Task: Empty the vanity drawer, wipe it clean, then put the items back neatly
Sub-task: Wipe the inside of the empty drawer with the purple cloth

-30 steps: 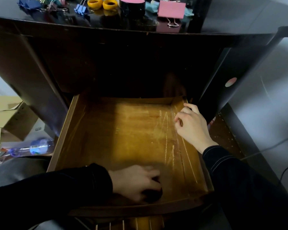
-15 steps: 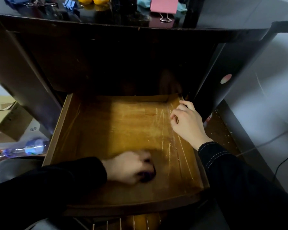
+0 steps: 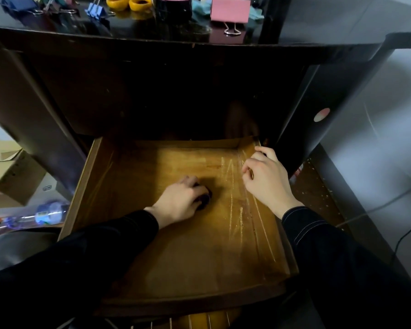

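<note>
The wooden drawer [image 3: 133,262] is pulled out of the dark vanity and holds nothing but my hands. My left hand [image 3: 180,200] grips a small dark cloth [image 3: 204,198] and presses it on the drawer floor near the middle. My right hand [image 3: 266,179] rests with curled fingers on the drawer's right side wall, near its back corner. White streaks run along the floor on the right. On the vanity top [image 3: 318,22] lie the drawer's items: a pink binder clip [image 3: 230,10], blue binder clips [image 3: 95,10], yellow rings [image 3: 128,2] and a dark round tin [image 3: 171,5].
Cardboard boxes [image 3: 7,172] and a plastic bottle [image 3: 48,212] lie on the floor to the left. A grey wall and a dark cable [image 3: 408,236] are on the right. The vanity's open door panel [image 3: 318,110] stands right of the drawer.
My left hand has slid the cloth from the drawer's front edge back toward the middle. My right hand has stayed on the right wall.
</note>
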Demonstrator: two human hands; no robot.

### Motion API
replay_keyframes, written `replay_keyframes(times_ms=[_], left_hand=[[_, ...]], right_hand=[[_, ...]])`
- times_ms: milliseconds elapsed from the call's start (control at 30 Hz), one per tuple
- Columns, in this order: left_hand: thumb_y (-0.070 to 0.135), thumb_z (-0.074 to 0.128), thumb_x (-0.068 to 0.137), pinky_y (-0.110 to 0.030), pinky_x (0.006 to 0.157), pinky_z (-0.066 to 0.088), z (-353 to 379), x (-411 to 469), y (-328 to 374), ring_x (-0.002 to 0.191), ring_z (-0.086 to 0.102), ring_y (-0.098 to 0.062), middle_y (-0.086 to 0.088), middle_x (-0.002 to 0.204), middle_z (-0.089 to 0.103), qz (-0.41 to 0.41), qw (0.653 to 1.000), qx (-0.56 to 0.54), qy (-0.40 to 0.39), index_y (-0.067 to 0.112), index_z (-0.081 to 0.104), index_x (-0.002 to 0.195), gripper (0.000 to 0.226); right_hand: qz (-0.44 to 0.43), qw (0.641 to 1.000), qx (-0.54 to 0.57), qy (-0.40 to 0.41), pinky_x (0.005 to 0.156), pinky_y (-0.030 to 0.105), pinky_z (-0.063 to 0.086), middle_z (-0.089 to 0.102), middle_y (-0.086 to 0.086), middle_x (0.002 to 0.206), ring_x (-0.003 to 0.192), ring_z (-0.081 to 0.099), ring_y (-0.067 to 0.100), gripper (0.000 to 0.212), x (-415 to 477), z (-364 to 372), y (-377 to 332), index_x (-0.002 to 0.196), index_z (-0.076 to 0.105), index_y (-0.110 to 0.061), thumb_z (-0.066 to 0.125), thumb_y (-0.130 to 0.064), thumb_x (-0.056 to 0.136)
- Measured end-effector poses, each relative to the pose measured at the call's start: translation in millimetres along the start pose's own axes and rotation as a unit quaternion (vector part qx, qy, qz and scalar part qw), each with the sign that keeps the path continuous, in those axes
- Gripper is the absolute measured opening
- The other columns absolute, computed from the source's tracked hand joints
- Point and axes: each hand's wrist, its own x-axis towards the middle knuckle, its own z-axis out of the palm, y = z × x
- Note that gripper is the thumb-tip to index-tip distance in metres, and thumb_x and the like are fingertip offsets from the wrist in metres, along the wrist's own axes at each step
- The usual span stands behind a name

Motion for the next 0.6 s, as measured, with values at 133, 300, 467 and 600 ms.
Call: replay_keyframes(times_ms=[133,300,467,600], left_hand=[[0.032,0.061,0.089,-0.037,0.081,0.055,8,-51,39,0.108,0.054,-0.021,-0.002,0.122,0.054,0.246,0.962,-0.001,-0.12,0.029,0.057,0.127,0.039],[0.03,0.06,0.092,-0.034,0.085,0.053,4,-38,29,0.114,0.05,-0.019,0.0,0.125,0.051,0.271,0.953,-0.007,-0.139,0.032,0.053,0.132,0.041],[0.03,0.064,0.093,-0.04,0.094,0.052,-5,38,-23,0.116,0.056,-0.027,-0.002,0.126,0.056,-0.007,1.0,-0.01,-0.001,0.027,0.062,0.128,0.035],[0.03,0.062,0.092,-0.042,0.086,0.054,6,42,-9,0.113,0.055,-0.028,-0.002,0.122,0.054,-0.051,0.998,0.021,0.028,0.026,0.059,0.129,0.038]], right_hand=[[0.0,1.0,-0.001,0.0,0.089,0.037,0.051,0.068,-0.004,0.102,0.137,0.04,0.019,0.012,-1,0,0,0.086,0.073,-0.017,0.062,-0.017,0.09],[0.001,1.0,0.004,0.001,0.088,0.038,0.052,0.068,-0.004,0.1,0.136,0.042,0.02,0.012,0,2,1,0.083,0.073,-0.017,0.063,-0.016,0.089],[-0.001,1.0,-0.004,0.001,0.088,0.037,0.052,0.068,-0.004,0.101,0.136,0.042,0.019,0.012,1,2,2,0.084,0.073,-0.017,0.063,-0.017,0.089],[0.001,1.0,-0.001,-0.001,0.088,0.036,0.052,0.069,-0.004,0.101,0.136,0.041,0.018,0.012,1,0,1,0.085,0.073,-0.017,0.062,-0.018,0.09]])
